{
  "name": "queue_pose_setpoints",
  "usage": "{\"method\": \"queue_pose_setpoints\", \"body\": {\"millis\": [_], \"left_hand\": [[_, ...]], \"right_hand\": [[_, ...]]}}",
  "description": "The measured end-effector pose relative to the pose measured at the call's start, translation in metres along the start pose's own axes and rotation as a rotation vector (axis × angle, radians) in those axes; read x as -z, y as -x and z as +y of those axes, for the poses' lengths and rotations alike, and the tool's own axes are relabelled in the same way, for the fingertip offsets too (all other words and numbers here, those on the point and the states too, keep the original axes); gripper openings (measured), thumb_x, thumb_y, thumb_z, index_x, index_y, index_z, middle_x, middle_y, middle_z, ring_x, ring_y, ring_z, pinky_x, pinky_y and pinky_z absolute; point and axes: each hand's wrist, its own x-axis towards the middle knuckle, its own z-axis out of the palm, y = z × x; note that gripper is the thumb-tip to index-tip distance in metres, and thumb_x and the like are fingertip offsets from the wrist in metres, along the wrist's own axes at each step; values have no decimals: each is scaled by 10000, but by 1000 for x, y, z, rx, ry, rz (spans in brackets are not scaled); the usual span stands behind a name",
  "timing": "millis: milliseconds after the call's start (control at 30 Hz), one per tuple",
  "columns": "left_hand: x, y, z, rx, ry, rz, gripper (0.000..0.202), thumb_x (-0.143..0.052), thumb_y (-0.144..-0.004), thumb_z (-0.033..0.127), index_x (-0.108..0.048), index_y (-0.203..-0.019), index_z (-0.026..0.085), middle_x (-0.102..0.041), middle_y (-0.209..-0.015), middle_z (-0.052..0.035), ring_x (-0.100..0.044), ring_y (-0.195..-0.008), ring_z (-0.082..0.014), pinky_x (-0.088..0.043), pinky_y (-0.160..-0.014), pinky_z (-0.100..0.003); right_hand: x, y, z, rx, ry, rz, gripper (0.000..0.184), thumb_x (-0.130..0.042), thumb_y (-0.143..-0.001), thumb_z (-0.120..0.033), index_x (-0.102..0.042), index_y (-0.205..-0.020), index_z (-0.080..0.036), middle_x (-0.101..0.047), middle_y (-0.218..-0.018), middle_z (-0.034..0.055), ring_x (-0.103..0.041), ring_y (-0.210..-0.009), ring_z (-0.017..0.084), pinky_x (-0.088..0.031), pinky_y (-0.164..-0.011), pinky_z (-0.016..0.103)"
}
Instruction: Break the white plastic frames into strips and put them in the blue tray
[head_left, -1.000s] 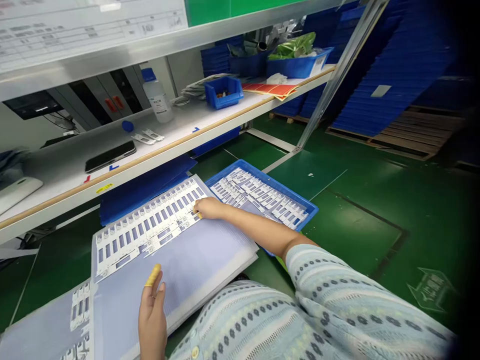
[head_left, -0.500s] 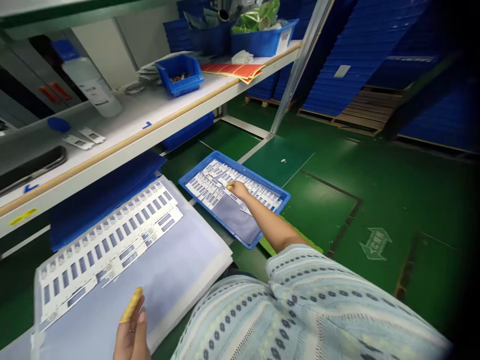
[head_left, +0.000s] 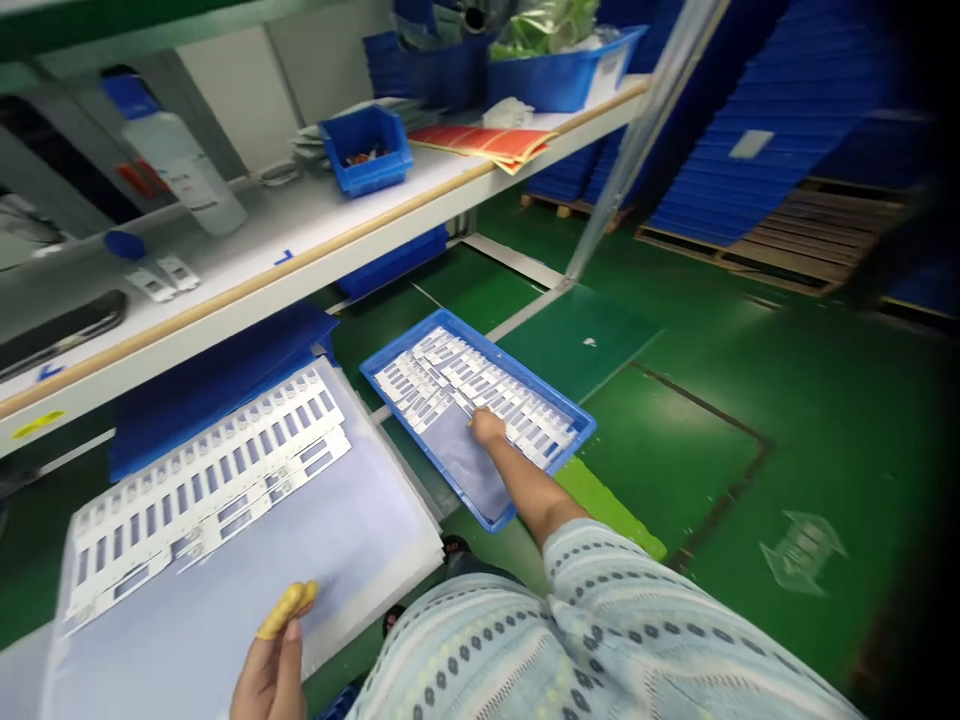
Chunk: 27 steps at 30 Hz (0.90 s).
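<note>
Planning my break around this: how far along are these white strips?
Looks done: several strips lie in rows on the pale sheet. In hand: the right hand rests on strips in the blue tray, while the left hand appears empty beside the sheet. Left: many strips lie in the tray, though part of its floor shows bare.

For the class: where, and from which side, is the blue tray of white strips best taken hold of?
Take the blue plastic tray by its raised long rim, at the corner nearest the person, coming from that side. The pale sheet lies bare inside there, so fingers should clear the white strips packed further along.
</note>
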Motion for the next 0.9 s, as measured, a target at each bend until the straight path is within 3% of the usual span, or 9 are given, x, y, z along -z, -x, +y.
{"method": "queue_pose_setpoints", "body": {"millis": [167,267,333,400,500,567,700,900], "left_hand": [[-12,-8,7,-25,153,-130,477,-622,-777,559,-659,-1080,193,-713,-1097,-101,-616,-1110,-290,-389,-1070,-503],[-21,-14,30,-58,272,-149,448,-643,-782,520,-673,-1072,180,-717,-1076,-110,-655,-1014,-261,-453,-1003,-467],[-27,-15,49,-77,324,-175,433,-647,-789,500,-678,-1081,182,-717,-1073,-104,-663,-972,-232,-490,-950,-410],[-32,-13,65,-103,371,-222,441,-660,-787,487,-672,-1114,191,-711,-1079,-94,-660,-921,-201,-511,-890,-358],[-34,-5,84,-162,455,-299,488,-667,-786,494,-642,-1180,208,-715,-908,-50,-626,-783,-146,-515,-778,-288],[-32,1,92,-205,536,-336,482,-669,-792,482,-631,-1191,213,-671,-762,-7,-581,-678,-116,-502,-687,-252],[-22,12,102,-214,662,-321,359,-691,-797,392,-660,-1100,201,-642,-775,-3,-555,-618,-106,-482,-586,-240],[-9,19,103,-210,691,-342,322,-732,-758,380,-671,-1003,180,-638,-736,-8,-560,-597,-108,-485,-584,-252]], "right_hand": [[9,25,-29,158,-338,-5,231,-548,-889,-327,-603,-806,-119,-605,-699,32,-586,-635,145,-500,-585,277],[19,59,-64,311,-597,-110,223,-509,-856,-371,-565,-814,-159,-564,-626,-9,-548,-543,120,-474,-508,245],[31,96,-89,417,-945,-329,223,-582,-797,-391,-562,-854,-177,-580,-647,-19,-550,-529,108,-475,-482,229],[47,140,-110,485,-1210,-719,293,-716,-702,-391,-585,-862,-184,-600,-627,-31,-561,-504,106,-488,-455,221],[66,203,-134,535,-1186,-1154,327,-788,-674,-392,-594,-821,-174,-619,-594,-44,-567,-441,98,-512,-423,219],[72,232,-143,545,-1129,-1307,376,-814,-655,-420,-581,-809,-168,-628,-581,-44,-595,-444,110,-524,-420,219],[77,256,-149,582,-1068,-1388,426,-811,-661,-469,-555,-817,-166,-637,-557,-37,-638,-467,133,-533,-427,212],[81,266,-150,625,-1025,-1385,418,-800,-683,-453,-533,-813,-159,-665,-592,-29,-633,-441,118,-534,-428,199]]}}
